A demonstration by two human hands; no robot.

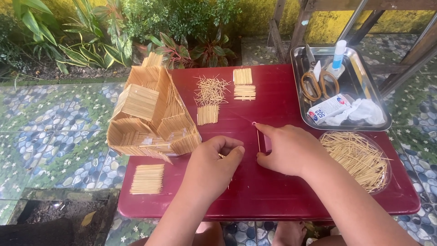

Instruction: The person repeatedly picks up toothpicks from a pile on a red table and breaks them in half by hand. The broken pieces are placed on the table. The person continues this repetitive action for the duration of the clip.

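Wooden toothpicks [258, 139] on the red worktop [282, 191] are pinned by the right hand [287, 150], fingers spread; left hand [214, 166] is pinched around one. Alignment could be lost through slipping

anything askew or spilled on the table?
One loose heap of toothpicks lies scattered near the table's far edge, beside neat glued panels. The stick house overhangs the left table edge. Nothing else looks spilled; both hands, left and right, rest mid-table.

The left hand [214, 166] hides whatever its curled fingers [230, 148] pinch (both forearms run off the bottom edge).
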